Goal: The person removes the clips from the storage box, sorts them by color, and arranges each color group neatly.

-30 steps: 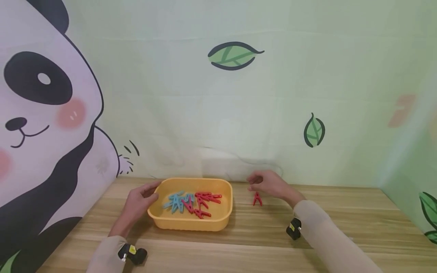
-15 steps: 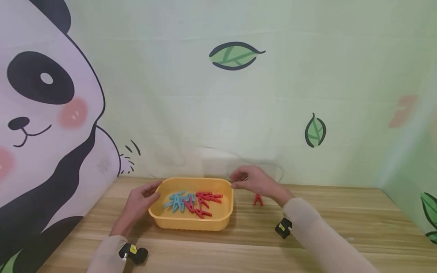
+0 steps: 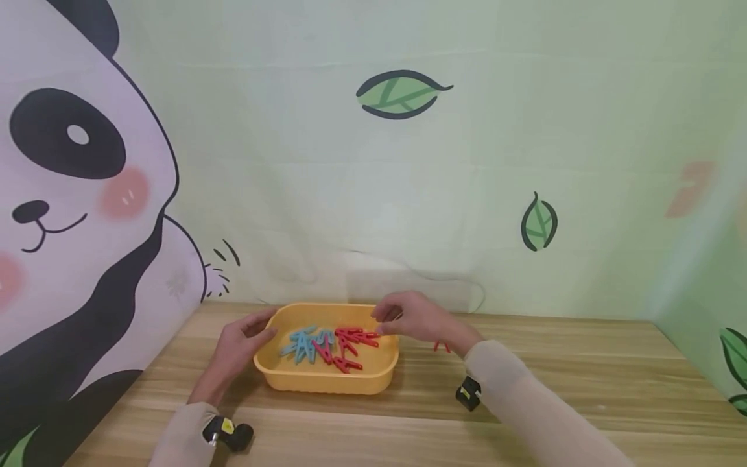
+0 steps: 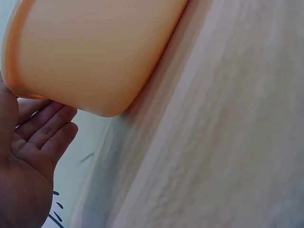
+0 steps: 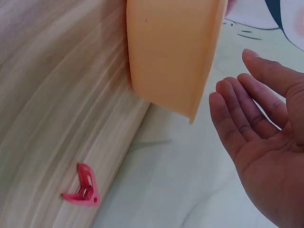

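Observation:
A yellow plastic basin (image 3: 327,384) stands on the table with light blue clothespins (image 3: 303,344) and red clothespins (image 3: 348,344) lying loose inside. My left hand (image 3: 236,347) holds the basin's left end, thumb at the rim and fingers along the outer wall, as the left wrist view (image 4: 33,147) also shows. Over the basin's back right corner is my right hand (image 3: 411,316), its fingers loosely bent with nothing between them. A single red clothespin (image 5: 85,187) sits on the table to the right of the basin; in the head view my right wrist partly covers it.
The wood-grain table (image 3: 350,434) meets a pale green printed backdrop (image 3: 292,194) close behind the basin. A thin cord (image 3: 432,275) shows along the backdrop. Black wrist cameras (image 3: 227,434) are strapped to both sleeves.
My right hand has moved left, from above the loose red clothespin to over the basin's right end. My left hand has stayed at the basin, and the clothespins lie as before.

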A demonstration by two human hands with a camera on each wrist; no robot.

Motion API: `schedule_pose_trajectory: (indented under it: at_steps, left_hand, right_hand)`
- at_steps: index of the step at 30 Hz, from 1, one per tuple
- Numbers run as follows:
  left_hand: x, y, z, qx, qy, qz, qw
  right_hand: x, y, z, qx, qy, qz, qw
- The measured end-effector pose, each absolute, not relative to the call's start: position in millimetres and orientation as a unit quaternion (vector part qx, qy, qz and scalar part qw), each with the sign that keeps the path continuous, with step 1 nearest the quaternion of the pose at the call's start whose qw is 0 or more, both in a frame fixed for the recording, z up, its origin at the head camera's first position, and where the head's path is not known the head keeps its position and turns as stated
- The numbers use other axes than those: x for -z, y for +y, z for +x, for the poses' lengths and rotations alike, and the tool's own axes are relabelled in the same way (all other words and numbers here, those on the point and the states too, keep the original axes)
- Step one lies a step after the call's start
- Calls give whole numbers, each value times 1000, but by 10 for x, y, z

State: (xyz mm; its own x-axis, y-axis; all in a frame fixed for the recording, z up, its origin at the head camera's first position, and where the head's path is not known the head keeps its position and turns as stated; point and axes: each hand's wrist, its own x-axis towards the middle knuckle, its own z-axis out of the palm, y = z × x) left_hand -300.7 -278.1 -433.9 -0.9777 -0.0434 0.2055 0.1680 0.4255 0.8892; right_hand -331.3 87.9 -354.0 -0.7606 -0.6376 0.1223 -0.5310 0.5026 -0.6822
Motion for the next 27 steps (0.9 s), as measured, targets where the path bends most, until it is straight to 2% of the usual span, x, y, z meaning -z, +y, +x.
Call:
schedule_pose_trajectory:
  at_steps: [15,27]
  left_hand:
    - [4340,-2769,-3005,539,-835,-27,106]
    - [4348,-2760,-3009,540,-836,-16,98]
  right_hand:
    - [3673,525,-3257,315,860,-383,124]
    - [3839,322,-3264,263,876,-391,105]
